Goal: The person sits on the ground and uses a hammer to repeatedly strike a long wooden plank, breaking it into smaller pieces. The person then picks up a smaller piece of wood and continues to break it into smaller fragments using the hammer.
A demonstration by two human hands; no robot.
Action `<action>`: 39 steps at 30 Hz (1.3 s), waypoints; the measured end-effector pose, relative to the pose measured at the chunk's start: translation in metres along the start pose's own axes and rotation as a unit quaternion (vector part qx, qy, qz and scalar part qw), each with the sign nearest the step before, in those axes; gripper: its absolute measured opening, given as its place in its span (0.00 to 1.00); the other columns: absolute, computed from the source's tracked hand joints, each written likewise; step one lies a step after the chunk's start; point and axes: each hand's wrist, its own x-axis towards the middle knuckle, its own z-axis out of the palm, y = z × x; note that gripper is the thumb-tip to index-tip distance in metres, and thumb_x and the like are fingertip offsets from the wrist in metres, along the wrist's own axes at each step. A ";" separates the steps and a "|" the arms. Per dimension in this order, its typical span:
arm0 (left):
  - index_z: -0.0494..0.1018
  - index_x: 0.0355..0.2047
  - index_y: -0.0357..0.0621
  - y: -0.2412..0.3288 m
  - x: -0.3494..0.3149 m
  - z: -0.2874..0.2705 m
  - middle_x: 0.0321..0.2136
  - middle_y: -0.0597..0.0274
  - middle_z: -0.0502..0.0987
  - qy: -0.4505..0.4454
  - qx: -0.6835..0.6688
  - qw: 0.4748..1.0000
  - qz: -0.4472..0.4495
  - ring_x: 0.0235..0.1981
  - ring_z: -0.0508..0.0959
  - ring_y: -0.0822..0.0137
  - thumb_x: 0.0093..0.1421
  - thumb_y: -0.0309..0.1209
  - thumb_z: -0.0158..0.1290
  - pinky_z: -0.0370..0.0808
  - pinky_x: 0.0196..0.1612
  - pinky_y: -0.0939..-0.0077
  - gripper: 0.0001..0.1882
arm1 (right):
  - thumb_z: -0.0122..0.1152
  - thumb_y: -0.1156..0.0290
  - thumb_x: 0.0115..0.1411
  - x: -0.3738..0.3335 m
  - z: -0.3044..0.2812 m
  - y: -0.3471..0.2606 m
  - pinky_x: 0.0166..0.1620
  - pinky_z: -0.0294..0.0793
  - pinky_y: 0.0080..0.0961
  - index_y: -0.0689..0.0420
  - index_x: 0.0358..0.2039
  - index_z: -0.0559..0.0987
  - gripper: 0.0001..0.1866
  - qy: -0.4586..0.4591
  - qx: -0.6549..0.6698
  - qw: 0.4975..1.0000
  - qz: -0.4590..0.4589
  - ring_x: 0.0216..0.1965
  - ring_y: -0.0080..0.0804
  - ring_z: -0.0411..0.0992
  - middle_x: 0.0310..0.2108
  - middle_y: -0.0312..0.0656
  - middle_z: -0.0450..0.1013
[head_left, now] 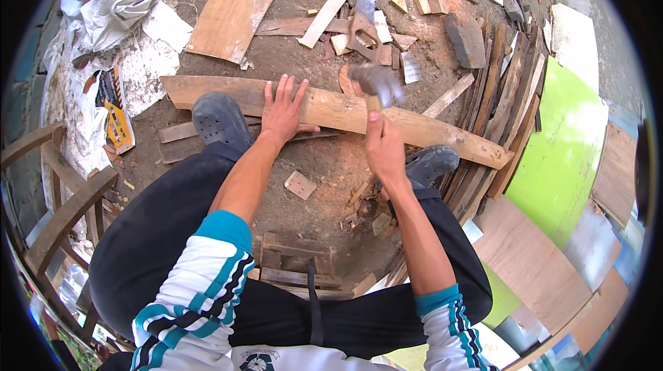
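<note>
A long wooden plank point(338, 110) lies crosswise in front of me, its left end near one of my clogs. My left hand point(280, 110) rests flat on it, fingers spread over the wood and thumb pointing right along the near edge. In a closed grip, my right hand point(384, 149) holds a hammer point(373, 103) by its light wooden handle. The hammer's metal head is smeared by motion over the plank, right of my left hand. Whether the head touches the wood I cannot tell.
A handsaw point(364, 22) lies beyond the plank among wood offcuts. At the right are stacked wood strips point(507, 95) and a green panel point(559, 147). A flat board point(235, 13) lies far left, near white sacking point(114, 2). Wooden chair-like frames point(69, 212) stand at the left.
</note>
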 end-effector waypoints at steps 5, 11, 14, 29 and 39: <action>0.46 0.73 0.53 0.004 -0.001 0.010 0.71 0.53 0.48 0.013 -0.018 1.000 0.004 0.74 0.41 0.53 0.41 0.77 0.54 0.36 0.71 0.39 0.67 | 0.36 0.42 0.71 0.014 -0.017 -0.033 0.37 0.74 0.47 0.74 0.30 0.78 0.41 -0.181 -0.050 0.957 0.222 0.25 0.57 0.76 0.23 0.64 0.74; 0.44 0.73 0.51 0.000 -0.004 0.007 0.70 0.50 0.49 0.011 -0.023 1.000 0.000 0.74 0.42 0.51 0.42 0.76 0.55 0.37 0.71 0.38 0.67 | 0.36 0.41 0.71 -0.004 -0.007 -0.021 0.38 0.74 0.50 0.72 0.35 0.79 0.40 0.007 0.012 1.000 0.001 0.28 0.62 0.76 0.24 0.65 0.75; 0.45 0.73 0.51 0.009 0.001 0.004 0.70 0.50 0.49 0.015 -0.033 0.999 0.011 0.74 0.42 0.51 0.43 0.76 0.55 0.37 0.71 0.38 0.66 | 0.37 0.40 0.70 0.005 0.017 0.024 0.40 0.73 0.53 0.73 0.35 0.78 0.40 -0.036 -0.051 0.997 0.051 0.32 0.67 0.75 0.25 0.66 0.75; 0.46 0.73 0.53 0.008 -0.001 0.011 0.71 0.53 0.49 0.021 -0.009 1.000 0.009 0.74 0.42 0.53 0.44 0.76 0.54 0.37 0.71 0.38 0.65 | 0.35 0.42 0.72 0.024 -0.017 -0.016 0.31 0.74 0.47 0.75 0.30 0.78 0.42 -0.190 -0.077 0.966 0.158 0.18 0.50 0.75 0.16 0.58 0.72; 0.44 0.74 0.54 0.014 0.000 0.003 0.71 0.51 0.47 0.002 -0.015 1.000 0.018 0.74 0.40 0.51 0.44 0.76 0.54 0.36 0.71 0.37 0.65 | 0.39 0.42 0.70 0.015 0.011 0.020 0.42 0.75 0.51 0.71 0.33 0.79 0.39 -0.036 -0.081 0.992 0.086 0.32 0.63 0.77 0.25 0.64 0.76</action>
